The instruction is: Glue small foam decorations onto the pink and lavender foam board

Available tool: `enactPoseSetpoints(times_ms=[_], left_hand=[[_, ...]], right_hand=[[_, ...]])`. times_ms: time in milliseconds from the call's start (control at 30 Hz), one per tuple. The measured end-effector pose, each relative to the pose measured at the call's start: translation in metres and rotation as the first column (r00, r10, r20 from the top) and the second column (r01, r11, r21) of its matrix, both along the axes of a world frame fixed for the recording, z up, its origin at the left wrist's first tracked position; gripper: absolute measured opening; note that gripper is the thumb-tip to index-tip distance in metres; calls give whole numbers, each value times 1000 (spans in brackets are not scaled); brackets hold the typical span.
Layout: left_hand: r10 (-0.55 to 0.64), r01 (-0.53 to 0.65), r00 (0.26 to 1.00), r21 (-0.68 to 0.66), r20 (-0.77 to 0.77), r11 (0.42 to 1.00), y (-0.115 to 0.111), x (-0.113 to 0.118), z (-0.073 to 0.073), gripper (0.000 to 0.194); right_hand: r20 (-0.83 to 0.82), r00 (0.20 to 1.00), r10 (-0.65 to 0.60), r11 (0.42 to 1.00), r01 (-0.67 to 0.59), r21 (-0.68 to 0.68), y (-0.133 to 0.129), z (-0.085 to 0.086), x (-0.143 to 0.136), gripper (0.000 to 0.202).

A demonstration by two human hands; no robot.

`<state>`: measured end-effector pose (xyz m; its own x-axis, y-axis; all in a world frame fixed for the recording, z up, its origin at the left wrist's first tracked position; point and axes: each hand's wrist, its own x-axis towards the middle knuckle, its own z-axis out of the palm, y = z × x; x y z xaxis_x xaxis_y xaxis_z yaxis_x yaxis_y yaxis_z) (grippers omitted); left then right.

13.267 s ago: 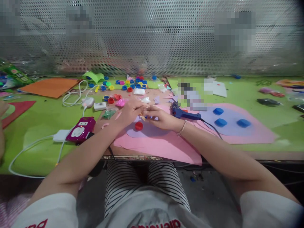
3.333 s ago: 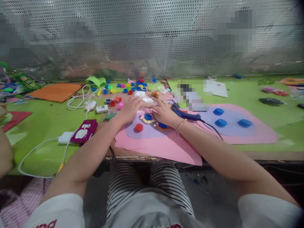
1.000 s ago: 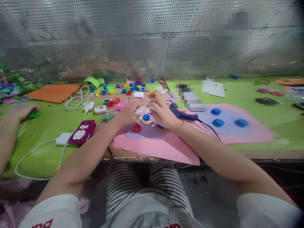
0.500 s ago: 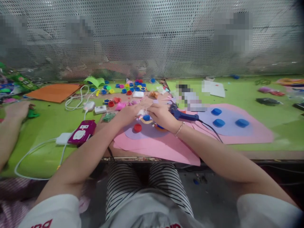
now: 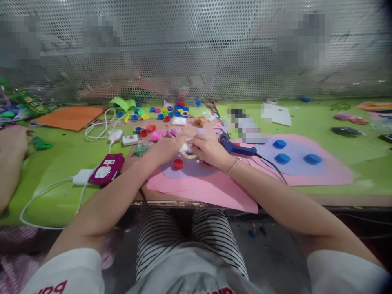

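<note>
My left hand (image 5: pixel 172 148) and my right hand (image 5: pixel 211 151) meet over the lilac paper shape (image 5: pixel 174 170) on pink paper (image 5: pixel 202 190). Their fingers are closed around a small white, soft-looking piece (image 5: pixel 183 148); the fingertips partly hide it. Just under the hands, a yellowish ring-like piece with some blue (image 5: pixel 189 155) shows. A red bottle cap (image 5: pixel 178 164) lies on the lilac paper in front of my left hand. Another blue-and-orange piece (image 5: pixel 208 164) is half covered by my right hand. A blue glue gun (image 5: pixel 241 149) rests to the right of that hand.
Several coloured caps (image 5: pixel 177 114) and small packets (image 5: pixel 157 135) lie behind the hands. A magenta power socket (image 5: pixel 107 169) with white cables is at left, near another person's arm (image 5: pixel 10 163). Blue caps (image 5: pixel 282 158) sit on lilac paper at right. A perforated metal screen (image 5: pixel 196 53) stands behind.
The blue cap that showed between my hands is now mostly hidden. My hands stay together in nearly the same place. At the left, the other person's hand has moved outward.
</note>
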<state>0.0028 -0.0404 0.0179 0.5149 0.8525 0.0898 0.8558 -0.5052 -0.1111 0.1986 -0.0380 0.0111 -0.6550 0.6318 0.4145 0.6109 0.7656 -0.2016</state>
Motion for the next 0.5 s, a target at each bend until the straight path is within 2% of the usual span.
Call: enactPoseSetpoints(times_ms=[233, 500], left_hand=[[15, -15, 1000, 16, -26, 1000, -4, 5, 3, 39], [-24, 24, 999, 16, -29, 1000, -5, 4, 4, 29]], right_hand=[[-90, 995, 32, 997, -38, -60, 3, -4, -1, 18], [-190, 981, 48, 992, -69, -107, 3, -4, -4, 3]])
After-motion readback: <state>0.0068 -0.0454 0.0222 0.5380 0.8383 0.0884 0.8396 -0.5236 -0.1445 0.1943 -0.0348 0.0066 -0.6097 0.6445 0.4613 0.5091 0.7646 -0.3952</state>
